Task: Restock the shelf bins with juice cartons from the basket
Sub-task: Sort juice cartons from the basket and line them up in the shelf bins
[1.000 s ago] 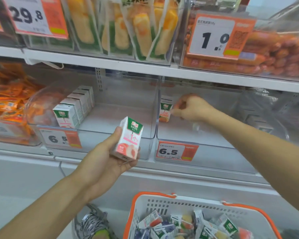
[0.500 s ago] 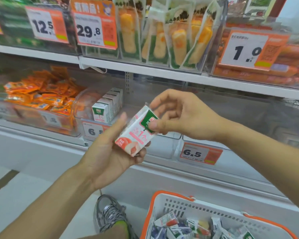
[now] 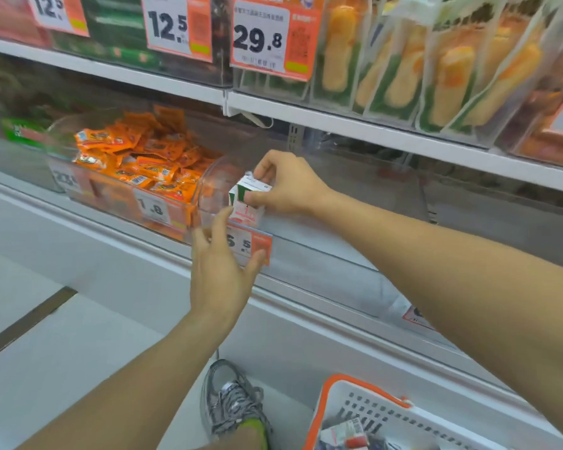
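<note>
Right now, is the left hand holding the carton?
No. The left hand is open and empty below the bin, while the right hand pinches the carton by its top.

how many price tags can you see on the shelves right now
6: three on the top row, 12.5 at far left, 12.5, 29.8; three below, a blurred one, 1.8, 6.5. Others may be hidden.

Right hand (image 3: 290, 186) pinching juice carton (image 3: 246, 203) over clear bin (image 3: 215, 190), left hand (image 3: 220, 274) spread below
</note>
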Demonstrator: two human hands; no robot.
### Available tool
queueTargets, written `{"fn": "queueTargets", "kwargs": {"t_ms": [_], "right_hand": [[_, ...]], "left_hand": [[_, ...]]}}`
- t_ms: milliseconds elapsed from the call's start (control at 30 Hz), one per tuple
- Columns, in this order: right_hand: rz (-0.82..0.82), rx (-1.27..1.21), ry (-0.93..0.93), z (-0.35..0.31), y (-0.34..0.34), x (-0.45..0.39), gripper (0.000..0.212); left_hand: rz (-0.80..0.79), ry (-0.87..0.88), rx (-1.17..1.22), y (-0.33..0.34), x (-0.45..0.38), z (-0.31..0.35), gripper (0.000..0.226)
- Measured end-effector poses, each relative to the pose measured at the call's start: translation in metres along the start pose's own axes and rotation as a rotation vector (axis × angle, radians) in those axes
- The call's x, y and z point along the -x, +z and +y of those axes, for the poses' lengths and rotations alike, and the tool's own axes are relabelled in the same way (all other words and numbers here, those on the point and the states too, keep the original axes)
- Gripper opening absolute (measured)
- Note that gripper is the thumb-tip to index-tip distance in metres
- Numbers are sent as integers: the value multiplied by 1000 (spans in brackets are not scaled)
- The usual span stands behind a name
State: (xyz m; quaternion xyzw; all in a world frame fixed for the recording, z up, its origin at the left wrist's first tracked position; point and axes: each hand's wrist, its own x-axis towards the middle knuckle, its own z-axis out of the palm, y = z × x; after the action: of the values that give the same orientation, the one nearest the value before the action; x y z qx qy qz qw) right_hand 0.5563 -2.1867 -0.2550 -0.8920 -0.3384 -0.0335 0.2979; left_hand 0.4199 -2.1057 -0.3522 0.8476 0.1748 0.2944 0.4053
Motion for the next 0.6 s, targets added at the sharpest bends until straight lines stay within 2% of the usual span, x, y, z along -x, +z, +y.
{"fn": "queueTargets", "kwargs": {"t_ms": [133, 300, 400, 500, 600], "right_hand": [[13, -30, 78, 4, 35, -20, 34], [-20, -5, 123, 6, 48, -19, 39], [-22, -148, 200, 4, 34, -4, 25], [50, -290, 201, 0, 4, 33, 10], [90, -352, 162, -2, -32, 98, 6]], "left_hand": [[-44, -37, -31, 2, -4, -8, 80], [-83, -33, -83, -4, -2, -11, 85], [-60, -29, -73, -9, 0, -7, 83], [0, -45, 101, -15, 5, 8, 63], [-184, -55, 150, -12, 20, 32, 25]]}}
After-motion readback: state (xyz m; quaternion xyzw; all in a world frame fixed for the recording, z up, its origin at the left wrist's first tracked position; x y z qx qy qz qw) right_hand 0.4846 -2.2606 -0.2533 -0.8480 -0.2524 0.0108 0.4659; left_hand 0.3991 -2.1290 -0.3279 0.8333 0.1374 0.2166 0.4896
